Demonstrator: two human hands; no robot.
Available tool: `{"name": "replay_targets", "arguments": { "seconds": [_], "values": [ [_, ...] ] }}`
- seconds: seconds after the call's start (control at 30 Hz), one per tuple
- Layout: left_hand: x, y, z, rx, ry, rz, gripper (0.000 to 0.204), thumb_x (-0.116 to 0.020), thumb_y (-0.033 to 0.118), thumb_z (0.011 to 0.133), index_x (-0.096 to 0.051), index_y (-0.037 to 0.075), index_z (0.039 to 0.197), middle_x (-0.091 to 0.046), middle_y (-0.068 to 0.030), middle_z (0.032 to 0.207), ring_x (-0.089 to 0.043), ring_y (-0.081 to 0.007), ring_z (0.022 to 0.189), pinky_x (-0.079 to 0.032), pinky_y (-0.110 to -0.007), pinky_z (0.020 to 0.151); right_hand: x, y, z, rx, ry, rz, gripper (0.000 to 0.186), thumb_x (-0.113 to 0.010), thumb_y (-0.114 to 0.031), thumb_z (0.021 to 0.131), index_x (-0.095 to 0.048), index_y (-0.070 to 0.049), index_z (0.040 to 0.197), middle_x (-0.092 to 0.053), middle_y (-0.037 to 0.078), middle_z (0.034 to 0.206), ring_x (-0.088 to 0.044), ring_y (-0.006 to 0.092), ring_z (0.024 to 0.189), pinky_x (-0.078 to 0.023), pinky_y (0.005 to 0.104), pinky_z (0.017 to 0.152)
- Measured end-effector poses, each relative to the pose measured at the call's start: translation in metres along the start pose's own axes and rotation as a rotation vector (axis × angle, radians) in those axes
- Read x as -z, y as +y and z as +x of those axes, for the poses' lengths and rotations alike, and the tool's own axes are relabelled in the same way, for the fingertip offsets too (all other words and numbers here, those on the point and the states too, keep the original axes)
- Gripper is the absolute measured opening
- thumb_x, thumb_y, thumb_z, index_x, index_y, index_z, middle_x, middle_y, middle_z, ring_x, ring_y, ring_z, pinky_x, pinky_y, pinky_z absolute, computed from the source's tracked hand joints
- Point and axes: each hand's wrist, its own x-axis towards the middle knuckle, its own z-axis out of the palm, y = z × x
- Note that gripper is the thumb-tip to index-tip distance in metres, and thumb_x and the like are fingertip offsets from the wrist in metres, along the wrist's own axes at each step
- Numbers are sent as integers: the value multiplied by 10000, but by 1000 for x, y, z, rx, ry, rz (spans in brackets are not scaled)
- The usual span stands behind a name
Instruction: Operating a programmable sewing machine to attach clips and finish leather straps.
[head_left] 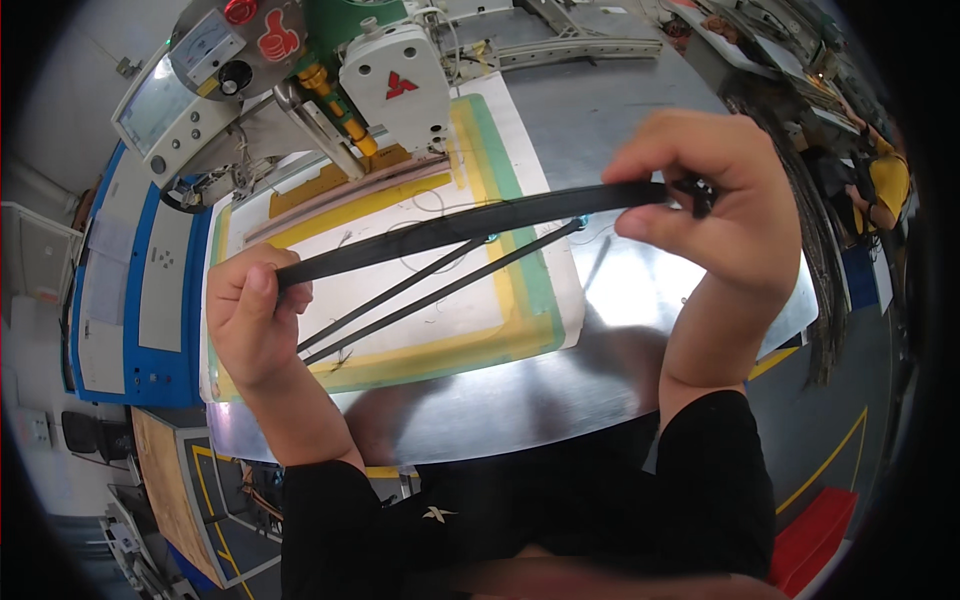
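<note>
A flat black strap is stretched between my two hands, above the work surface. Its left end is pinched between the thumb and curled fingers of my left hand. My right hand grips the other end, thumb below and fingers bent over it; a dark bunched part shows inside that grip. Under the strap, two thinner black strips slant across a white sheet edged with yellow and green tape. Small blue-green spots show at their far ends. Near my left wrist their near ends pass out of sight.
A sewing machine head stands at the back, beside a round grey part with a dial. A control screen and blue cabinet are at left. Dark strips hang off the table's right edge. Another person is far right.
</note>
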Motion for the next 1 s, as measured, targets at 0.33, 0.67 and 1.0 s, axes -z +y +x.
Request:
{"name": "replay_targets", "arguments": {
  "seconds": [0.33,0.67,1.0],
  "values": [
    [-14,8,-6,47,-8,5,431,-642,332,1046,-703,-69,900,-675,-110,761,-534,-98,644,-394,-243,602,-3,1,1,21,-7,-61,358,-876,-112,660,-779,-4,987,-711,48,853,-540,92,659,-369,255,592],
    [-47,16,-6,218,-145,44,414,-642,315,1024,-707,-24,796,-686,-59,744,-574,-101,685,-427,-258,631,-45,-1,7,-7,-25,-32,529,-899,-289,659,-791,20,1074,-736,82,907,-475,113,646,-343,292,610],
    [-42,14,-7,239,-148,12,431,-623,325,1025,-712,-33,803,-682,-69,733,-537,-88,645,-400,-240,594,-46,5,10,-64,2,209,210,-743,-162,924,-703,32,855,-664,71,810,-580,137,751,-402,276,686]
  ]
}}
